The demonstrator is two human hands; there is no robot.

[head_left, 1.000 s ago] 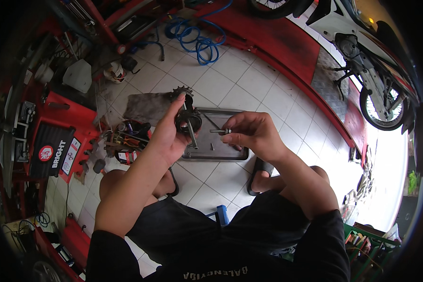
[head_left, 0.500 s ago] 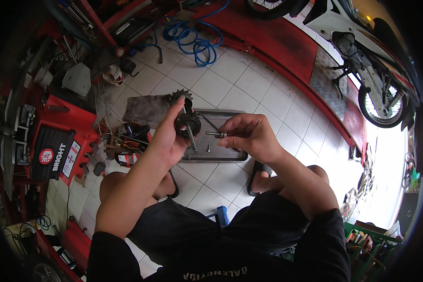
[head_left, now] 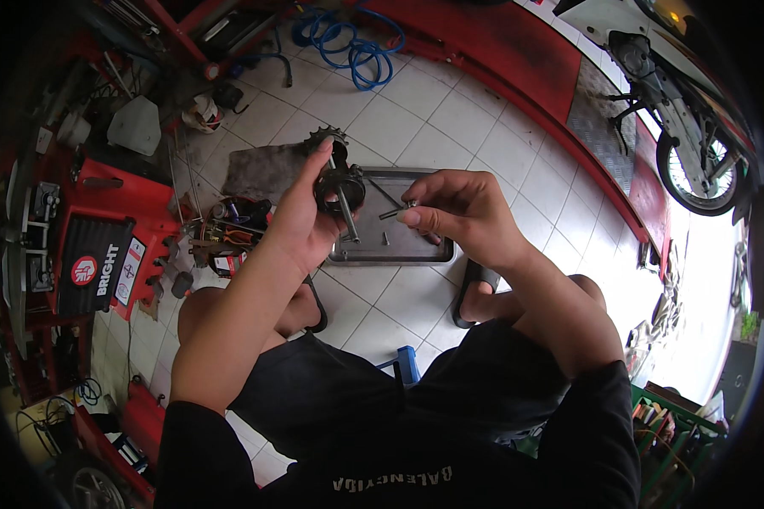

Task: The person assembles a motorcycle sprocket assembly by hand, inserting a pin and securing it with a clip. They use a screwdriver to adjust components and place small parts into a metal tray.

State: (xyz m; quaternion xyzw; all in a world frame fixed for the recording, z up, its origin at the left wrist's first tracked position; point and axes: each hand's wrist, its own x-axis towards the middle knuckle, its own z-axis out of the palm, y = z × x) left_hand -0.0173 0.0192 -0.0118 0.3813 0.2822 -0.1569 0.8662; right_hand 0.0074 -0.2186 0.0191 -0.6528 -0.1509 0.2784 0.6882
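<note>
My left hand (head_left: 308, 215) is closed around a dark metal mechanical part (head_left: 339, 187) with a toothed sprocket at its far end and a steel shaft (head_left: 346, 215) sticking out toward me. Between the thumb and fingers of my right hand (head_left: 458, 216) is a small metal bolt (head_left: 390, 215), its shank pointing left toward the part but apart from it. Below both hands lies a grey metal tray (head_left: 399, 260) on the floor. A small bolt (head_left: 386, 238) and a thin rod-like tool rest in the tray.
A grey mat (head_left: 259, 172) lies beyond the tray. Left are hand tools (head_left: 233, 233) and a red machine (head_left: 102, 220). A blue hose (head_left: 356, 59) coils on the tiles ahead. Along the right runs a red lift platform (head_left: 518, 51) with a motorcycle (head_left: 662, 110).
My right hand has turned slightly and shifted a little up and right, tilting the bolt. My left hand keeps its hold on the dark part. The view has shifted slightly.
</note>
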